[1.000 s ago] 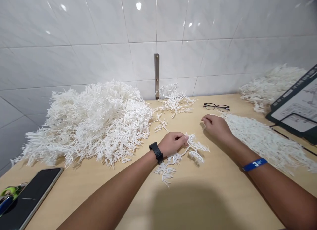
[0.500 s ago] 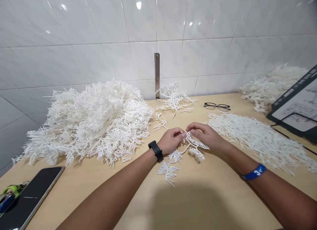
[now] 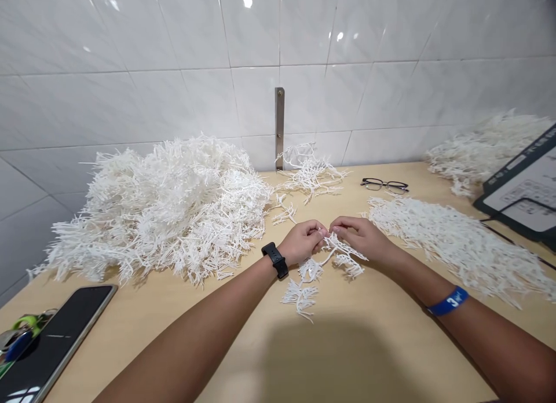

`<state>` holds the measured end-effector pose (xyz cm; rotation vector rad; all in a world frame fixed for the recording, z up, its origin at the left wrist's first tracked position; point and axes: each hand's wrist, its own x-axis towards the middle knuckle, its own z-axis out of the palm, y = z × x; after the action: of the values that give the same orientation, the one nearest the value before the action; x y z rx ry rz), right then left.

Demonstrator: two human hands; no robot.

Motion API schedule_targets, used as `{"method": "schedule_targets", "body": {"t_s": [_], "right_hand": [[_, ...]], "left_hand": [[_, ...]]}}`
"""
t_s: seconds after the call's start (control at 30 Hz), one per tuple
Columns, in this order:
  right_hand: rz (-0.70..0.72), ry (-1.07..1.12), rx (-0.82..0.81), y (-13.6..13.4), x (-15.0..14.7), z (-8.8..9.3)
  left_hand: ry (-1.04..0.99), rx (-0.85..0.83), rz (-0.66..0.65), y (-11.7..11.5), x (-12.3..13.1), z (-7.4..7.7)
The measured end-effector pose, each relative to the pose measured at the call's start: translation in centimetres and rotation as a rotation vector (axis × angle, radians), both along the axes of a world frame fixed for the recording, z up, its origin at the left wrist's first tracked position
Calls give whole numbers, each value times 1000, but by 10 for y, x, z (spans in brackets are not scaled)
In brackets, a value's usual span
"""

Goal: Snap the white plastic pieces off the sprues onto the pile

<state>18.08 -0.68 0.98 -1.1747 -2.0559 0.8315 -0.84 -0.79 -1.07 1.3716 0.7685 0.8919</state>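
Observation:
Near the middle of the table, my left hand [image 3: 303,241] and my right hand [image 3: 359,235] work close together, fingertips almost meeting. Both are pinched on a white branching plastic piece [image 3: 343,253], like a moulded sprue with many thin twigs. Its branches hang below and between the hands, and its lower end [image 3: 300,297] rests over the table under my left wrist. The exact spot where the fingertips grip is partly hidden. Just beyond my left hand lies a small loose white twig piece [image 3: 284,212].
A big heap of white branching pieces [image 3: 174,212] stands at left. A flat spread of small white bits [image 3: 447,241] lies right. Behind are tangled sprues [image 3: 310,174], glasses [image 3: 385,186] and another white pile [image 3: 486,148]. A phone [image 3: 65,333] and keys [image 3: 21,339] sit front left; a dark-framed board [image 3: 525,189] leans right.
The view has shifted slightly, so the scene sits a little further right. My hands stay together on the white piece, with the fingers and its branches slightly repositioned.

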Motion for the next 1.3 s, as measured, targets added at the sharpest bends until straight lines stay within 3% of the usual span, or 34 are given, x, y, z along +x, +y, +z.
{"method": "schedule_targets", "body": {"t_s": [0.3, 0.7, 0.87, 1.07, 1.3], "right_hand": [[154, -48, -30, 4, 1, -3], [88, -166, 145, 5, 0, -6], [40, -143, 174, 2, -2, -4], [109, -160, 113, 0, -2, -6], [260, -22, -188, 0, -1, -5]], "left_hand": [[-18, -12, 46, -3, -2, 7], [205, 84, 145, -2, 0, 4], [323, 215, 154, -5, 0, 8], [378, 255, 78, -4, -2, 8], [366, 220, 0, -6, -3, 10]]}}
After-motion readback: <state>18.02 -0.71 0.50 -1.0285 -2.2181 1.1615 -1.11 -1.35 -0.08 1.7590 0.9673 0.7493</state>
